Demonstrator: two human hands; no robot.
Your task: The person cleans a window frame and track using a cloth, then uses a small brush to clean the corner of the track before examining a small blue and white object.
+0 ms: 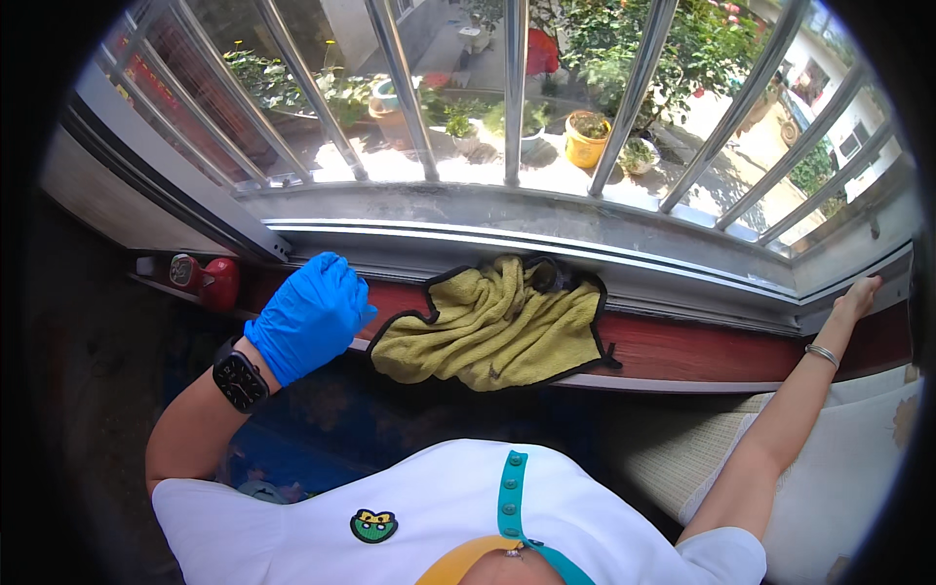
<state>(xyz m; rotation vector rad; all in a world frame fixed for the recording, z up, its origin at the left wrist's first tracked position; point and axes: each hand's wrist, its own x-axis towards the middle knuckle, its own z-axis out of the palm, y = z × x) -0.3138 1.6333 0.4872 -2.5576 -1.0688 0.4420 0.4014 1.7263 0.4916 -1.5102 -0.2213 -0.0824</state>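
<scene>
My left hand (pixel 311 318), in a blue disposable glove, is curled into a fist over the left part of the red windowsill (pixel 695 344). Nothing shows in its fingers, though the palm side is hidden. To its right, a crumpled yellow-green cloth (pixel 497 329) with black edging lies across the sill and the window track, its front hanging over the sill's edge. A dark bundle (pixel 550 275) sits at the cloth's back edge; I cannot tell what it is. My bare right hand (pixel 857 298) reaches far right and grips the edge of the window frame (pixel 888 285).
Metal security bars (pixel 514 95) stand beyond the track (pixel 468 238). A red object (pixel 219 284) rests at the sill's left end. A sliding window sash (pixel 175 161) is at left. Below right is a surface with a woven cover (pixel 687 446). Potted plants (pixel 585 139) stand outside.
</scene>
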